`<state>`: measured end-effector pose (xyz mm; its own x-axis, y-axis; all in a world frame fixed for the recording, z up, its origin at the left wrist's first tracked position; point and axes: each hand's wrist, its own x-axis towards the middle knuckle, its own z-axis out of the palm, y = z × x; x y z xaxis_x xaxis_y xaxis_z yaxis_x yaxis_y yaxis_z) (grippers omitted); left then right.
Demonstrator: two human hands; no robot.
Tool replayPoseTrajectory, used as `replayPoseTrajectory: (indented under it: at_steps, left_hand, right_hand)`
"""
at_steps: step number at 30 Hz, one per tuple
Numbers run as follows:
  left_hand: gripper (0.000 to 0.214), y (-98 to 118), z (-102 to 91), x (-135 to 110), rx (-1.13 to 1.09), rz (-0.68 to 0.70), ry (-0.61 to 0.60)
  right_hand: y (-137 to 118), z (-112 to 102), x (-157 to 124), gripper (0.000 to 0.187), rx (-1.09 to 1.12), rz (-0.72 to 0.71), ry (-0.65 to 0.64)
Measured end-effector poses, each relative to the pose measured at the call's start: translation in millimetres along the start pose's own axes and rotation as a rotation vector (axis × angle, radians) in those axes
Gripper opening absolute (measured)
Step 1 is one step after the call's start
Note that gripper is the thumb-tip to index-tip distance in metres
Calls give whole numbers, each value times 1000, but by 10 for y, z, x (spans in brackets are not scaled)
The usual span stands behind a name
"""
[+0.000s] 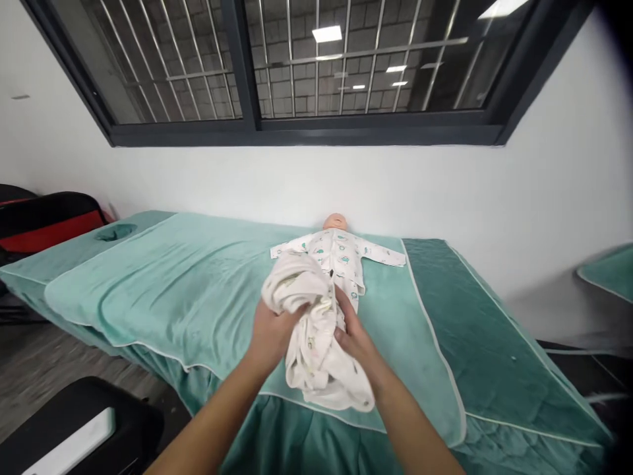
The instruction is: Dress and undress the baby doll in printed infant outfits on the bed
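Observation:
A crumpled white baby garment (309,330) with small prints hangs bunched in front of me over the bed's near edge. My left hand (271,335) grips its left side with closed fingers. My right hand (357,338) is closed on its right side, partly hidden by the cloth. Behind the garment a baby doll (339,247) in a white printed sleepsuit lies on its back with arms spread, its head toward the wall.
The doll lies on a teal towel (188,290) that covers a massage bed (494,356) set against the white wall. A barred dark window is above. A black and red chair (47,221) stands at the left, a black object (84,422) at the bottom left.

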<state>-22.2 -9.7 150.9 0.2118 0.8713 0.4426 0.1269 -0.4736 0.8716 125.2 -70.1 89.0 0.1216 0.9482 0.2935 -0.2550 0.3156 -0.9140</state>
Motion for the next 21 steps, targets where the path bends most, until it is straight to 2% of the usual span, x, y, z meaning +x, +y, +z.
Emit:
replayPoseTrajectory:
  at_steps: [2,4,7,9,11,14,15,16,18,20,21]
  left_hand:
    - [36,42,242,8,-89,-34,-66]
    - [37,49,388,25,-163,-69,-97]
    - [40,-15,489,59,-266,-105,-160]
    - [41,-103,499,66,-272,-163,-209]
    - [48,-204,474,42,-236,-279,-233]
    - [49,-296,423,-53,-241,-459,-263]
    - [44,-292,416,-93,-266,-485,-272]
    - [39,-269,416,-136,-303,-494,-287]
    - [35,-169,431,-231,-457,-498,-348]
    - [43,-33,445,-359,-741,-555,-523]
    - [50,30,445,-443,-881,-590,-646]
  right_hand:
    - [-64,25,-19,86,26,47,-1]
    - [-100,31,-24,81,5,81,50]
    - [-193,-36,27,72,-141,117,164]
    - [-324,-210,99,68,-300,100,237]
    - [-472,-538,184,65,-505,44,333]
    - [-527,-1245,285,68,-954,-173,615]
    - [-465,-1490,302,66,-1098,-157,678]
    - [-364,-1716,309,65,-1219,-76,723]
    - [-86,-2075,303,66,-1412,164,775]
    - [194,-2290,286,63,-1545,290,768]
    - [302,-2349,280,60,-1594,290,760]
